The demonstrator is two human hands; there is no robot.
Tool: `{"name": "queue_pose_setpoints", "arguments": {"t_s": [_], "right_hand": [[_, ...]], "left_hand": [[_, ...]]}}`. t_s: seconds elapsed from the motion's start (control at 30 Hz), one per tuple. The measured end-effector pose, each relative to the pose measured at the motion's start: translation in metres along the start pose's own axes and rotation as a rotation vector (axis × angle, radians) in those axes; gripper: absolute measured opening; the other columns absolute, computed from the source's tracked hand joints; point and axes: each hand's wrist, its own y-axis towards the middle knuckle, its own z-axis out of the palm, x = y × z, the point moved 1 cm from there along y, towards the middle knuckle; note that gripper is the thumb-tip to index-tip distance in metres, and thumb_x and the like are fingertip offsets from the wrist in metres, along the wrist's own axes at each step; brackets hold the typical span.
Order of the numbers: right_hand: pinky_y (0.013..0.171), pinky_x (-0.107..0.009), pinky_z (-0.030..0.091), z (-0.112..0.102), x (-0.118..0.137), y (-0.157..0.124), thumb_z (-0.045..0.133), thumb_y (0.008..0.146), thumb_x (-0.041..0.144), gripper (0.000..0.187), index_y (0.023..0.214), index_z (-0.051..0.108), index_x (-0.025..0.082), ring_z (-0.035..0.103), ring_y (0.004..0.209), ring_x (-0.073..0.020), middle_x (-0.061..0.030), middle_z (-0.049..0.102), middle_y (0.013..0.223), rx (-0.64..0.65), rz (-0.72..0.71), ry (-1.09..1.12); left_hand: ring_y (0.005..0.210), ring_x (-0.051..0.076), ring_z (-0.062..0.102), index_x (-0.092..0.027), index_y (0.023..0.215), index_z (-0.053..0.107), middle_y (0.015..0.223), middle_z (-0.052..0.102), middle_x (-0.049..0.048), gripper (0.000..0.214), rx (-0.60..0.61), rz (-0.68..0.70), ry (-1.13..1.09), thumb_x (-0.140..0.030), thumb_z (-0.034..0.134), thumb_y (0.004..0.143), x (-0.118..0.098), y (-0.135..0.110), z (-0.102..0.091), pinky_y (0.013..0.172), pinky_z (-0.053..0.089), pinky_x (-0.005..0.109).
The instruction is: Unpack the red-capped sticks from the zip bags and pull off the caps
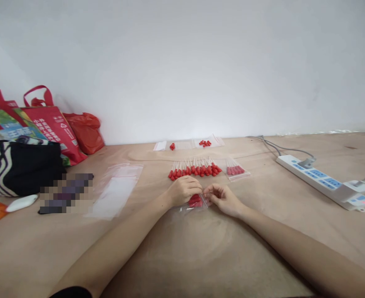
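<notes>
My left hand (184,190) and my right hand (221,199) rest on the wooden table, both with fingers curled onto a small clear zip bag (194,203) holding red-capped pieces. The left hand pins the bag's left side; the right pinches its right edge. Just beyond the hands lies a row of several loose droppers with red bulbs (196,168). A filled clear bag of red pieces (236,170) lies to the right of that row.
Empty clear bags (117,188) lie at the left. Two more small bags with red pieces (204,143) sit by the wall. A white power strip (325,181) is at the right. Red shopping bags (50,122) and a black striped bag (21,167) stand at the far left.
</notes>
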Motion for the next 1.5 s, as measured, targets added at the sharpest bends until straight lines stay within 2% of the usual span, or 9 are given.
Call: {"name": "queue_pose_setpoints", "arguments": {"t_s": [0.27, 0.4, 0.53, 0.8, 0.93, 1.1, 1.27, 1.4, 1.5], "right_hand": [[0.063, -0.026, 0.037, -0.006, 0.005, -0.004, 0.044, 0.081, 0.018, 0.020, 0.088, 0.061, 0.023, 0.053, 0.072, -0.0135, -0.0038, 0.062, 0.082, -0.089, -0.670, -0.946], [0.054, -0.026, 0.027, -0.004, 0.005, -0.002, 0.040, 0.084, 0.016, 0.024, 0.070, 0.059, 0.018, 0.046, 0.061, -0.0110, -0.0023, 0.060, 0.067, -0.152, -0.986, -1.193], [0.055, -0.027, 0.023, -0.002, 0.008, -0.002, 0.038, 0.083, 0.012, 0.025, 0.064, 0.054, 0.016, 0.042, 0.057, -0.0106, -0.0004, 0.054, 0.058, -0.139, -1.099, -1.289], [0.055, -0.027, 0.022, 0.000, 0.013, 0.000, 0.034, 0.084, 0.011, 0.030, 0.060, 0.050, 0.017, 0.041, 0.057, -0.0107, 0.0003, 0.050, 0.057, -0.022, -1.126, -1.294], [0.055, -0.027, 0.024, -0.002, 0.009, 0.002, 0.035, 0.084, 0.012, 0.027, 0.063, 0.051, 0.016, 0.041, 0.058, -0.0107, -0.0003, 0.052, 0.060, 0.032, -1.082, -1.297], [0.055, -0.026, 0.026, -0.007, 0.006, 0.003, 0.041, 0.080, 0.014, 0.021, 0.062, 0.051, 0.016, 0.043, 0.066, -0.0133, -0.0027, 0.054, 0.064, 0.008, -0.874, -1.261], [0.061, -0.027, 0.031, -0.014, 0.013, -0.001, 0.045, 0.071, 0.012, 0.011, 0.064, 0.054, 0.015, 0.043, 0.069, -0.0153, -0.0042, 0.054, 0.067, 0.079, -0.709, -1.117], [0.069, -0.028, 0.037, -0.020, 0.015, -0.002, 0.044, 0.064, 0.008, 0.019, 0.073, 0.058, 0.016, 0.047, 0.072, -0.0144, -0.0032, 0.057, 0.073, 0.196, -0.559, -0.759], [0.063, -0.025, 0.039, -0.020, 0.009, 0.001, 0.043, 0.072, 0.013, 0.020, 0.080, 0.060, 0.016, 0.050, 0.068, -0.0123, -0.0022, 0.058, 0.071, 0.176, -0.286, -0.496]], "left_hand": [[0.079, 0.012, 0.058, -0.017, 0.076, 0.061, 0.080, 0.067, 0.0033, 0.027, -0.161, 0.001, -0.050, -0.015, 0.035, 0.085, 0.002, 0.000, 0.000, 0.074, 0.044, 0.026], [0.081, 0.012, 0.058, -0.017, 0.076, 0.060, 0.084, 0.066, 0.0026, 0.024, -0.062, 0.087, 0.000, -0.018, 0.038, 0.086, 0.001, 0.004, -0.004, 0.076, 0.044, 0.025], [0.080, 0.012, 0.057, -0.016, 0.073, 0.059, 0.082, 0.065, 0.0024, 0.026, 0.037, 0.186, 0.100, -0.015, 0.037, 0.087, -0.001, 0.006, -0.007, 0.078, 0.043, 0.026], [0.081, 0.010, 0.056, -0.016, 0.069, 0.057, 0.080, 0.063, 0.0033, 0.029, 0.147, 0.306, 0.130, -0.012, 0.034, 0.087, -0.003, 0.007, 0.001, 0.084, 0.043, 0.026], [0.088, 0.011, 0.056, -0.017, 0.070, 0.057, 0.083, 0.064, 0.0042, 0.031, 0.179, 0.279, 0.064, -0.013, 0.032, 0.088, -0.001, 0.009, -0.010, 0.090, 0.041, 0.027], [0.106, 0.014, 0.050, -0.019, 0.082, 0.059, 0.099, 0.062, 0.0041, 0.029, 0.185, 0.038, -0.072, -0.014, 0.031, 0.088, -0.002, 0.007, -0.026, 0.098, 0.036, 0.032], [0.109, 0.018, 0.048, -0.018, 0.113, 0.048, 0.115, 0.054, 0.0087, 0.032, 0.039, -0.405, -0.257, -0.031, 0.045, 0.084, -0.022, -0.020, -0.024, 0.094, 0.039, 0.034], [0.115, 0.021, 0.043, -0.021, 0.125, 0.036, 0.126, 0.046, 0.0079, 0.047, 0.105, -0.620, -0.344, -0.033, 0.047, 0.081, -0.036, -0.042, -0.020, 0.096, 0.036, 0.038], [0.113, 0.020, 0.045, -0.023, 0.124, 0.037, 0.125, 0.048, 0.0055, 0.045, 0.105, -0.639, -0.384, -0.031, 0.048, 0.081, -0.037, -0.044, -0.020, 0.095, 0.036, 0.036]]}}
